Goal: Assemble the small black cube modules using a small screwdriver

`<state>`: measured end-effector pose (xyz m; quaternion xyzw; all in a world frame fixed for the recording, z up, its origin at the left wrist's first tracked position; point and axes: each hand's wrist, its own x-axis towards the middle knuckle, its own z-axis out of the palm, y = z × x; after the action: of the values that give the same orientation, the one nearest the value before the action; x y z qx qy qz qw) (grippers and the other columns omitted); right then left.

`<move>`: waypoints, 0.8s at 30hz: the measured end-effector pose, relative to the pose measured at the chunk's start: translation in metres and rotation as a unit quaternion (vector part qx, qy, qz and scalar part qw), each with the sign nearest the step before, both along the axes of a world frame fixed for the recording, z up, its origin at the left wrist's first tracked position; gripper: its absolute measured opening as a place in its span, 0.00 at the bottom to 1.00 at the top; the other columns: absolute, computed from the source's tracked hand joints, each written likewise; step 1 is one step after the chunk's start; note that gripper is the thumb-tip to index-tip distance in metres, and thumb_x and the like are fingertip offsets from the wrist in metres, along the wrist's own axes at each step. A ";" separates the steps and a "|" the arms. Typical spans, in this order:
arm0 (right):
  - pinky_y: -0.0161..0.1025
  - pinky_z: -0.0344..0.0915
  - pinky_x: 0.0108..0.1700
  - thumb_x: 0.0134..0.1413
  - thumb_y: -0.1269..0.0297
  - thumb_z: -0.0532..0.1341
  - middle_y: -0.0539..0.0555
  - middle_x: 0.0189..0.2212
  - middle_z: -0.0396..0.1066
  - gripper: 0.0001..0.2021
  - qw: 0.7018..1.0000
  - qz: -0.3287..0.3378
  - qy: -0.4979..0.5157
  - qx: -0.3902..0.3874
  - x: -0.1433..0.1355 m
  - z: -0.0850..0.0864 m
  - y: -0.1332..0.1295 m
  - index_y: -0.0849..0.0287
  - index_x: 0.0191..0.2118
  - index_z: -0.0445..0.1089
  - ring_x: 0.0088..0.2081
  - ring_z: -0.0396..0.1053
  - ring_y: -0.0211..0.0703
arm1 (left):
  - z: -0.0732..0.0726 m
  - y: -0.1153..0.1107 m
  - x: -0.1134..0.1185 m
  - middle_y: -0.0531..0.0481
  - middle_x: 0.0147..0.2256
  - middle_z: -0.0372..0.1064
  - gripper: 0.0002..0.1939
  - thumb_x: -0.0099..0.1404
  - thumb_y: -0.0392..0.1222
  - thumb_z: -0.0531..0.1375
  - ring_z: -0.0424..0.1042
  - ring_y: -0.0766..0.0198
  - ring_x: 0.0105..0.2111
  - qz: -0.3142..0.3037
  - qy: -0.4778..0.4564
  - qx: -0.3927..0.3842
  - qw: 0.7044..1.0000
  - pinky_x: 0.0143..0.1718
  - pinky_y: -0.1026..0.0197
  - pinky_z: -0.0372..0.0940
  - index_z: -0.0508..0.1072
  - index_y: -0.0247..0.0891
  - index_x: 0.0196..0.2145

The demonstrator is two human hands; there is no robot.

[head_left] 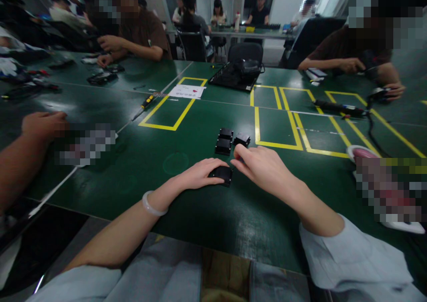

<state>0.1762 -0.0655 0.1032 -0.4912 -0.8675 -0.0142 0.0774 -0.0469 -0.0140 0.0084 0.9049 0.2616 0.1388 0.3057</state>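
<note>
My left hand (207, 172), with a pale bangle on its wrist, has its fingers and thumb around a small black block (223, 175) on the green table (187, 204). The block's left part is hidden under the fingers. Just to the right is my right hand (263, 165), its fingers curled in and its thumb close to the index finger. Whatever sits between those fingertips, if anything, is hidden. Right behind its knuckles lies another black block (242, 138); I cannot tell whether they touch. Two more black blocks (224, 141) stand one behind the other beyond my left hand.
Yellow tape outlines (278, 145) mark the table. A screwdriver (144, 106) and a paper sheet (187, 91) lie to the left, a black tray with a device (233, 77) behind. A co-worker's arm (23, 155) rests at left; blurred-out items flank me. Other people sit around.
</note>
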 end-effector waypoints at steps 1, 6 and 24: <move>0.37 0.46 0.29 0.66 0.61 0.49 0.53 0.28 0.74 0.10 1.000 -0.006 -0.011 -0.001 0.000 -0.001 0.001 0.59 0.41 0.65 0.27 0.68 0.41 | 0.000 0.000 0.000 0.45 0.52 0.68 0.23 0.68 0.53 0.59 0.67 0.54 0.52 -0.001 0.001 0.001 1.000 0.54 0.53 0.59 0.65 0.42 0.56; 0.36 0.46 0.28 0.64 0.66 0.49 0.52 0.27 0.73 0.09 1.000 0.003 -0.001 -0.001 0.000 0.000 0.000 0.59 0.43 0.64 0.26 0.68 0.40 | 0.000 0.001 0.000 0.45 0.53 0.68 0.22 0.68 0.52 0.59 0.67 0.54 0.52 -0.002 0.004 0.003 1.000 0.54 0.54 0.59 0.65 0.42 0.56; 0.36 0.48 0.29 0.61 0.67 0.51 0.53 0.28 0.73 0.08 1.000 0.004 0.024 -0.007 0.000 0.002 -0.002 0.59 0.45 0.63 0.28 0.69 0.41 | 0.000 0.000 0.000 0.45 0.53 0.68 0.22 0.69 0.52 0.58 0.67 0.53 0.53 -0.007 0.001 0.005 1.000 0.55 0.53 0.59 0.64 0.42 0.56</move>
<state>0.1763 -0.0679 0.1048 -0.4882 -0.8676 0.0042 0.0942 -0.0473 -0.0143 0.0080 0.9082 0.2548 0.1372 0.3023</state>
